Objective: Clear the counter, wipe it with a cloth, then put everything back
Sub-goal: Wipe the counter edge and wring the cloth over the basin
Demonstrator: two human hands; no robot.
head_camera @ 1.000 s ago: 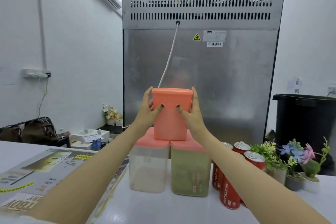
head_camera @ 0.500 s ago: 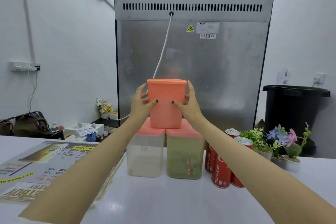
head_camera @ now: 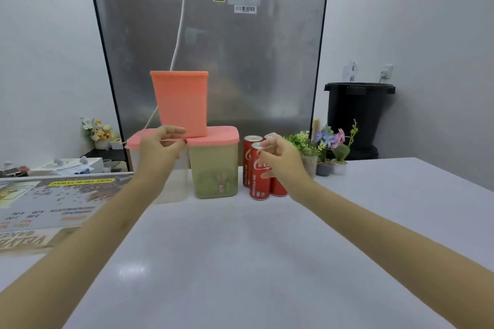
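Tub (head_camera: 179,104) stacked at the tabletop's (head_camera: 240,248) back.
The coral tub sits upright astride two pink-lidded containers (head_camera: 213,168), likely stacked to save room. The left hand (head_camera: 160,148) hovers by its base, fingers (head_camera: 172,130) loosely curled, empty; the right hand (head_camera: 278,159) curls at the front can (head_camera: 256,187), gripping or not I cannot tell.

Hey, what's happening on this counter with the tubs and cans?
A person is arranging things on a white counter. A pink tub stands stacked on two pink-lidded clear containers. The left hand hovers at those lids and the right hand is by the red cans, fingers loosely curled, neither plainly gripping anything. Small potted plants stand beside the cans.
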